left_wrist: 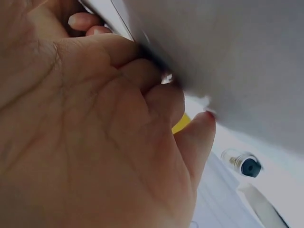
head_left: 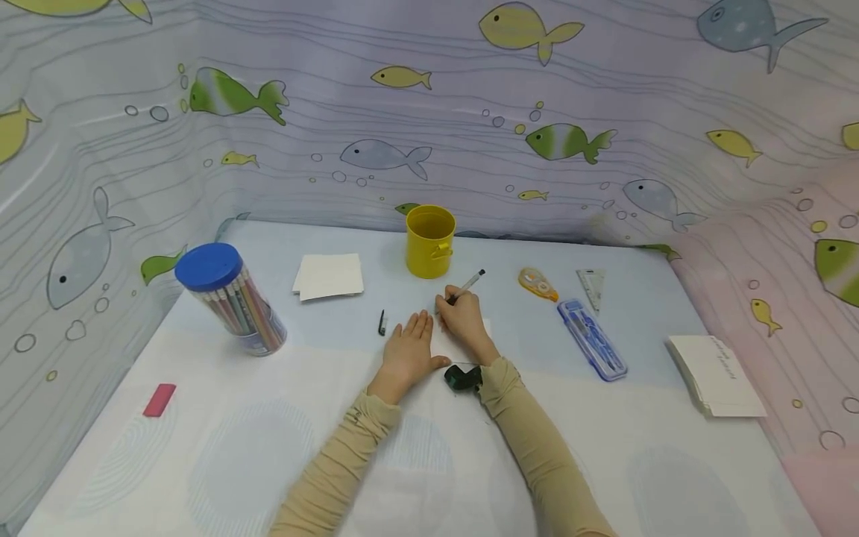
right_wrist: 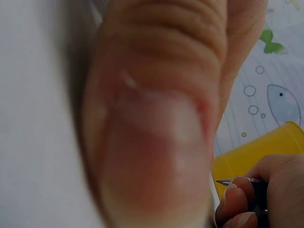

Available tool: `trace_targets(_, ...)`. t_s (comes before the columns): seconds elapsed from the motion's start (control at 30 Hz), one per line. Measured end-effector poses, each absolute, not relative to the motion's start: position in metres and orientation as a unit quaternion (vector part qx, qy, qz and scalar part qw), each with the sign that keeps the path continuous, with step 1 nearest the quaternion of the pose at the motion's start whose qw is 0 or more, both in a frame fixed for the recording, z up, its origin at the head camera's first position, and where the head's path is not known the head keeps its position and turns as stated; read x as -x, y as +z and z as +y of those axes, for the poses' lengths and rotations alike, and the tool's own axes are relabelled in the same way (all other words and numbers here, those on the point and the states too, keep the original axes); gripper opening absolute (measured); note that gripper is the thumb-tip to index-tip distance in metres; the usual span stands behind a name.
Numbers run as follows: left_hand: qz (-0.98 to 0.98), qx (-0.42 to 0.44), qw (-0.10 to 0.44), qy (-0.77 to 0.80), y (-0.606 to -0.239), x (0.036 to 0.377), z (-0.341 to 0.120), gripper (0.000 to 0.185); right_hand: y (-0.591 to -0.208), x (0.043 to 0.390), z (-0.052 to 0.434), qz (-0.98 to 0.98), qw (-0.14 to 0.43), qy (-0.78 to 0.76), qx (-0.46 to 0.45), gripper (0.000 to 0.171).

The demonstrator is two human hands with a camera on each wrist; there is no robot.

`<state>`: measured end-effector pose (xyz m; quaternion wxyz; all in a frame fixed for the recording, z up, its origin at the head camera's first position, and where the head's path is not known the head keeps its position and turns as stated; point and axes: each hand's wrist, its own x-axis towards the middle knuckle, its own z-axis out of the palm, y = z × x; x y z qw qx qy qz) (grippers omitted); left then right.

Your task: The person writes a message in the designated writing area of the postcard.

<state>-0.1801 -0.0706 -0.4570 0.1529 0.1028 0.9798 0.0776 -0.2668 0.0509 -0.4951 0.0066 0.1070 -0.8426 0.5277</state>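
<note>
A pen (head_left: 465,286) is pinched in the right hand (head_left: 463,319), tip down on the paper (head_left: 451,344), barrel slanted far-right. The paper is pressed flat by the spread left hand (head_left: 411,349) just left.

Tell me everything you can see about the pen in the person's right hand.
The pen is slim, with a dark grip section, a paler barrel and a dark rear end. It is uncapped: the right wrist view shows a fine metal tip. The right hand pinches it near the tip, which points down at the white card under the hands; the barrel slants up and away to the right, ending just right of the yellow cup.
</note>
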Motion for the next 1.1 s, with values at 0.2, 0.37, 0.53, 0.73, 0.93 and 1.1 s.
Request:
trace_targets(0.2,0.980,-0.108,0.147,0.073,-0.4546,0.1803,-0.0720,0.088,-0.4950,0.2676,0.0516,-0.844,0.011,0.523,-0.117,0.034)
trace_targets(0.37,0.979,-0.119,0.144,0.083,-0.4539,0.1798,-0.0749,0.079,-0.4968,0.2680,0.0520,-0.845,0.013,0.519,-0.128,0.033)
trace_targets(0.53,0.977,-0.120,0.149,0.090,-0.4534,0.1803,-0.0758,0.075,-0.4983,0.2690,0.0504,-0.848,0.016,0.512,-0.139,0.034)
trace_targets(0.73,0.976,-0.120,0.156,0.095,-0.4544,0.1820,-0.0766,0.074,-0.4958,0.2672,0.0491,-0.851,0.008,0.506,-0.140,0.033)
trace_targets(0.93,0.974,-0.126,0.159,0.100,-0.4541,0.1847,-0.0769,0.073,-0.4947,0.2663,0.0511,-0.848,0.008,0.514,-0.126,0.033)
trace_targets(1.1,0.975,-0.128,0.159,0.089,-0.4546,0.1854,-0.0789,0.075,-0.4969,0.2674,0.0496,-0.849,0.007,0.514,-0.123,0.033)
